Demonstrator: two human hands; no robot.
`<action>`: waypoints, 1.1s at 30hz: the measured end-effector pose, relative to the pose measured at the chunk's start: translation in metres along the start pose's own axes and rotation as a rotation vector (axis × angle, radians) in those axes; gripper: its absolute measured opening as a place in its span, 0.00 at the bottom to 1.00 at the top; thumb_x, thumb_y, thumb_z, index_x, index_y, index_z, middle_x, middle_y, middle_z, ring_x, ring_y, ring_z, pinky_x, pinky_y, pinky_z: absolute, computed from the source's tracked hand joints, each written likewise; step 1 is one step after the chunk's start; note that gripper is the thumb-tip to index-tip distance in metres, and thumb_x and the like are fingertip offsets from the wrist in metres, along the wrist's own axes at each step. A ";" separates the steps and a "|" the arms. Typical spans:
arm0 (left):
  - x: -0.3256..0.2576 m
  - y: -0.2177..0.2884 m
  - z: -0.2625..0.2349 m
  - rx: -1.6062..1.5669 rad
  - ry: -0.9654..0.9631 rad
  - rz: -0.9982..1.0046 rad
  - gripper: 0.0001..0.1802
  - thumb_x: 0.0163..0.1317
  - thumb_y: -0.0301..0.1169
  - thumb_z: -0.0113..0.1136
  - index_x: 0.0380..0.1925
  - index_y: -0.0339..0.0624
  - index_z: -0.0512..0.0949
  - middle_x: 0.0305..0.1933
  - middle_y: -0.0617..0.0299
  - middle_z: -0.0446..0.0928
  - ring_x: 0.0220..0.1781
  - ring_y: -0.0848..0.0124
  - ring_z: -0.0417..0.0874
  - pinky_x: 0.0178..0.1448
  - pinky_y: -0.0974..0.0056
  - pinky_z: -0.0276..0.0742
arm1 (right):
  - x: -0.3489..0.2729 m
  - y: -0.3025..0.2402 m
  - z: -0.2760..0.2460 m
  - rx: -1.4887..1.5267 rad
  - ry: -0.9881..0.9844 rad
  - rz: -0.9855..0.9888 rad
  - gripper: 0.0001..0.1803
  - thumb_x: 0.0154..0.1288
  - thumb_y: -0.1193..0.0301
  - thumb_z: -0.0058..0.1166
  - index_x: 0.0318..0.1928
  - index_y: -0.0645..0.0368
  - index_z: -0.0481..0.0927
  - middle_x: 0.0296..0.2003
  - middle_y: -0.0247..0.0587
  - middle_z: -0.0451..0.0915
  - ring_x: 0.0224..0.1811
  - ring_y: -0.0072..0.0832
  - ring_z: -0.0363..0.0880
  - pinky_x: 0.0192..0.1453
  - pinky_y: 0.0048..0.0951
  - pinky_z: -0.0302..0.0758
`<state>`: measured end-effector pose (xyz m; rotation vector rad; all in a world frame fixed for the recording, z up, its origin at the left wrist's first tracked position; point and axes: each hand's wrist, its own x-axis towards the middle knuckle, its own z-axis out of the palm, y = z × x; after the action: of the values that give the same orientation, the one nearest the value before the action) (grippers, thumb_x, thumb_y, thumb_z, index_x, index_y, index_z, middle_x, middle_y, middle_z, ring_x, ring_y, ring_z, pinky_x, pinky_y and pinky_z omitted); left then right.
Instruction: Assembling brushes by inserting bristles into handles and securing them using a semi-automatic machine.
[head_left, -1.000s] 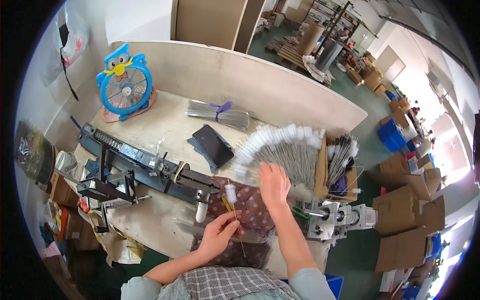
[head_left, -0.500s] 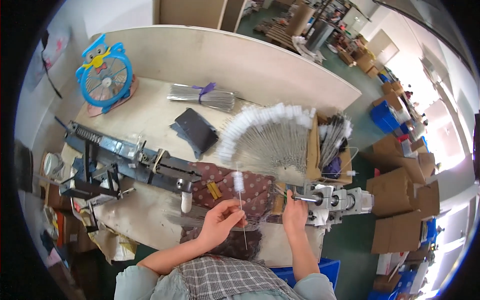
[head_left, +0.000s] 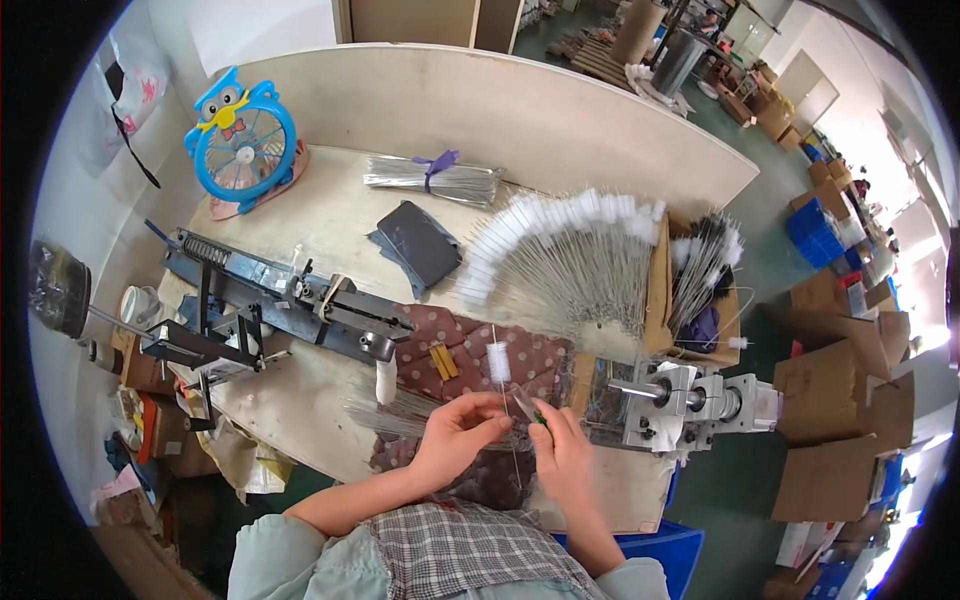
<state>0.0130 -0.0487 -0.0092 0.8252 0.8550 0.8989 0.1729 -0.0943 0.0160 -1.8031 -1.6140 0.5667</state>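
The head view shows two bare hands, the left hand (head_left: 462,440) and the right hand (head_left: 566,460). There is one held brush (head_left: 498,362), one small tool (head_left: 526,405), one yellow piece (head_left: 443,362), one tied bundle of wires (head_left: 400,175), one blue fan (head_left: 245,155) and one cardboard box (head_left: 657,300). The white brushes (head_left: 560,235) laid out in a curve are too many to count.

Both forearms come up from the bottom and lean in, so the hands almost meet. The left thumb and fingers pinch the brush's thin wire, with its white end up, over the spotted brown cloth (head_left: 475,330). The right fingers are curled around the tool, its pointed tip close to the wire; I cannot tell if they touch.

The brush end is fuzzy and round like a tube. The tool has a green handle. The cloth looks soft and puffy. The tabletop (head_left: 330,220) is pale and flat.
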 end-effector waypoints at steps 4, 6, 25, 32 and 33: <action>-0.002 -0.002 0.000 0.003 -0.012 -0.009 0.15 0.60 0.23 0.59 0.48 0.33 0.74 0.38 0.61 0.79 0.37 0.77 0.78 0.41 0.71 0.77 | -0.004 0.005 0.015 0.058 0.074 -0.051 0.17 0.65 0.60 0.52 0.49 0.57 0.77 0.30 0.38 0.73 0.27 0.34 0.75 0.29 0.32 0.71; -0.005 -0.002 0.000 -0.007 -0.025 -0.010 0.15 0.61 0.22 0.58 0.48 0.32 0.74 0.40 0.60 0.79 0.39 0.78 0.79 0.43 0.72 0.78 | -0.004 0.003 0.020 0.053 0.107 -0.084 0.17 0.64 0.61 0.55 0.47 0.60 0.78 0.28 0.38 0.73 0.26 0.33 0.74 0.28 0.31 0.70; -0.012 0.002 -0.007 -0.045 0.034 -0.019 0.14 0.62 0.24 0.58 0.47 0.31 0.73 0.40 0.58 0.79 0.41 0.74 0.80 0.45 0.69 0.81 | 0.000 -0.011 0.035 0.189 0.093 -0.040 0.17 0.65 0.63 0.54 0.47 0.63 0.79 0.24 0.37 0.69 0.22 0.25 0.68 0.26 0.26 0.65; -0.012 -0.002 -0.011 -0.043 0.053 0.024 0.13 0.61 0.22 0.58 0.46 0.32 0.73 0.41 0.57 0.79 0.39 0.72 0.81 0.43 0.66 0.82 | 0.001 -0.015 0.038 0.245 0.059 -0.026 0.17 0.66 0.63 0.53 0.46 0.64 0.79 0.23 0.37 0.68 0.22 0.25 0.67 0.26 0.26 0.65; -0.012 -0.002 -0.011 -0.044 0.053 0.024 0.13 0.61 0.22 0.58 0.46 0.32 0.73 0.41 0.57 0.79 0.39 0.72 0.81 0.43 0.66 0.82 | 0.001 -0.015 0.038 0.257 0.056 -0.025 0.17 0.66 0.63 0.53 0.46 0.64 0.79 0.23 0.37 0.68 0.22 0.25 0.67 0.26 0.26 0.65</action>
<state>-0.0007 -0.0579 -0.0124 0.7773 0.8703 0.9615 0.1356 -0.0859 0.0002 -1.5933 -1.4524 0.6731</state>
